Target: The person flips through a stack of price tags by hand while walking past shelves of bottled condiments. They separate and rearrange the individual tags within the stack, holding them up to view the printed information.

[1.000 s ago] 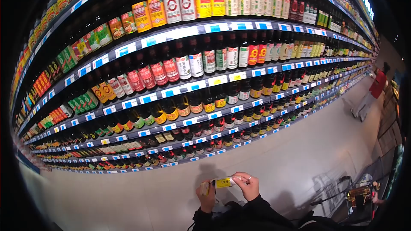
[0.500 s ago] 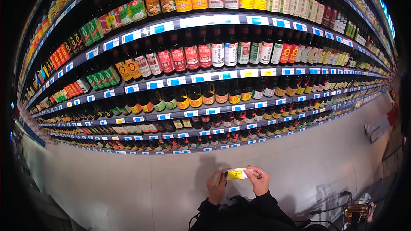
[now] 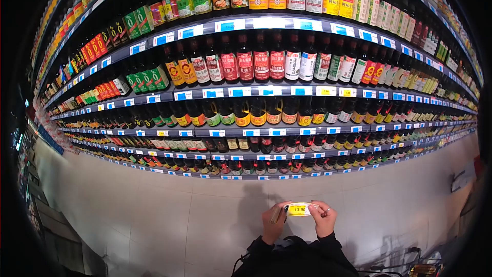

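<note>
While both hands hold up one yellow and white price tag point(image 3: 299, 210), I look down from far away and think about how to hold it well. It is in front of the dark sleeves point(image 3: 330, 249), over the floor point(image 3: 159, 215), well apart from the shelf of bottles point(image 3: 246, 66). The big 13.90 faces me. My right hand point(image 3: 325, 219) has its grip pinched on the right end, thumb on top. My left hand point(image 3: 272, 224) has its grip on the other end, and it also holds a small stack point(image 3: 277, 214). That may be more tags, but I cannot tell. So neither grip has let go.

I think a soft pinch is best, because the tag looks thin and could bend. I would hold just the ends, so no thumb hides the numbers. I would tip it a little if the light makes it too shiny. The left hand has two jobs, so I would tuck the stack deep in the palm, or it might slip and fall.
</note>
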Demonstrator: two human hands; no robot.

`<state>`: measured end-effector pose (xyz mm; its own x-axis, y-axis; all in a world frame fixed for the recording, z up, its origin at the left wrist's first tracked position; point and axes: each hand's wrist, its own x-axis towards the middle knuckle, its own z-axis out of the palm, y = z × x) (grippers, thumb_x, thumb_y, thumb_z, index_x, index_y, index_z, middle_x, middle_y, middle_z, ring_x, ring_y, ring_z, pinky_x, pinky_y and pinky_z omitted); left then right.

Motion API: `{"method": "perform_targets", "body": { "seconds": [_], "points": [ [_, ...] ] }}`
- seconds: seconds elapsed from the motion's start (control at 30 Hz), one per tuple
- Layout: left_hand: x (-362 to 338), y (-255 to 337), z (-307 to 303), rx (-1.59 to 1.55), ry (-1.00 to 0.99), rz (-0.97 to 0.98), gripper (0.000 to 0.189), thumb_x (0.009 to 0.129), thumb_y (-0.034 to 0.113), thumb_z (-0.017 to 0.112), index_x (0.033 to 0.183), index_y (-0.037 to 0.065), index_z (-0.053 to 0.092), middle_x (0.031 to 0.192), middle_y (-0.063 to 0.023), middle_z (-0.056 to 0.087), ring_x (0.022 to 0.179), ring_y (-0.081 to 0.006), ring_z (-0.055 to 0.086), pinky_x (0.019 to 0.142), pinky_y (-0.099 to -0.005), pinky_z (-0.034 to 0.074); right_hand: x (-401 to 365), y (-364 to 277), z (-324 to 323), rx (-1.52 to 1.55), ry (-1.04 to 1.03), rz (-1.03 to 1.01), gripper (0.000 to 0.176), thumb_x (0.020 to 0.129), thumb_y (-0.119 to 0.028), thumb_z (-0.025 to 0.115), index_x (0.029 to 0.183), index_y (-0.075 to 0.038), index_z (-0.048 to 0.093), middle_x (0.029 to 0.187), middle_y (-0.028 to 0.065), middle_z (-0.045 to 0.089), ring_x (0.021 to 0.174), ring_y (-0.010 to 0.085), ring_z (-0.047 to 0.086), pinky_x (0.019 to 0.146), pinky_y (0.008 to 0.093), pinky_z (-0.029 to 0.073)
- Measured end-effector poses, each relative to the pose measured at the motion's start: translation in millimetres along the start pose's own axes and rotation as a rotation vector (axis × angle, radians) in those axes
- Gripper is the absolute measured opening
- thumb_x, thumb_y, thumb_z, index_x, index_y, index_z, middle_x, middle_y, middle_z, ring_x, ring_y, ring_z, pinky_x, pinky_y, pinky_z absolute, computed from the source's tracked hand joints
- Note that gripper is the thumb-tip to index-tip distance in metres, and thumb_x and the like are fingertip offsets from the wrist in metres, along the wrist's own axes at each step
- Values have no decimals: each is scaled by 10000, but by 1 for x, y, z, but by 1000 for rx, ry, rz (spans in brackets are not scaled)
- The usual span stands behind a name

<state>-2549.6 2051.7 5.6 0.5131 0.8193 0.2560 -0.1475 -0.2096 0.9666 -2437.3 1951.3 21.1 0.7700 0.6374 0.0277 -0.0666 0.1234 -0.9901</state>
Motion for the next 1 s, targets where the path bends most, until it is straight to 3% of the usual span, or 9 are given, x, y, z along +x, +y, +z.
{"method": "perform_targets", "body": {
  "seconds": [0.1,0.17,0.3,0.5,0.6,0.83,1.0],
  "points": [
    [0,4,-2,-9,49,41,153,863,76,508,945,6,617,830,-52,636,569,-60,485,525,-202,391,1,-1,2,-17,-14,-4,149,798,-21,614,925,56,598,802,76,634,736,84,580,656,196,443],
    [-1,3,-7,47,14,-6,195,873,80,463,995,20,602,875,-80,642,641,-111,553,600,-227,428,2,0,6,-2,-26,4,149,796,-21,616,923,56,599,801,75,634,732,82,578,654,193,440],
    [0,7,-6,12,66,34,198,875,92,462,992,17,604,879,-81,640,644,-113,557,601,-230,430,3,7,3,-63,-33,-12,164,791,-16,620,933,61,590,811,80,634,730,84,577,649,193,445],
    [-4,5,-12,-7,39,-93,203,876,108,463,985,14,606,871,-83,636,663,-115,561,619,-234,439,4,4,9,-22,-41,-1,169,792,-22,622,937,59,590,812,77,631,738,83,573,653,190,441],
    [-3,5,-11,58,54,34,212,877,123,455,980,17,608,853,-84,631,640,-99,543,597,-236,435,2,3,7,-36,-22,34,167,788,-29,630,930,53,598,800,65,629,738,78,566,663,187,431],
    [-7,7,-10,8,23,-61,214,867,121,463,989,21,607,842,-84,640,642,-95,552,596,-232,439,1,4,3,-68,-19,-10,174,786,-32,632,934,53,599,818,68,631,751,77,563,678,190,429],
    [-7,8,-7,-25,29,21,222,857,104,447,990,20,603,860,-81,643,629,-101,554,585,-233,440,-1,-2,1,-96,-30,-37,187,795,-27,617,959,58,584,842,83,633,767,88,575,688,194,439]
  ]
}}
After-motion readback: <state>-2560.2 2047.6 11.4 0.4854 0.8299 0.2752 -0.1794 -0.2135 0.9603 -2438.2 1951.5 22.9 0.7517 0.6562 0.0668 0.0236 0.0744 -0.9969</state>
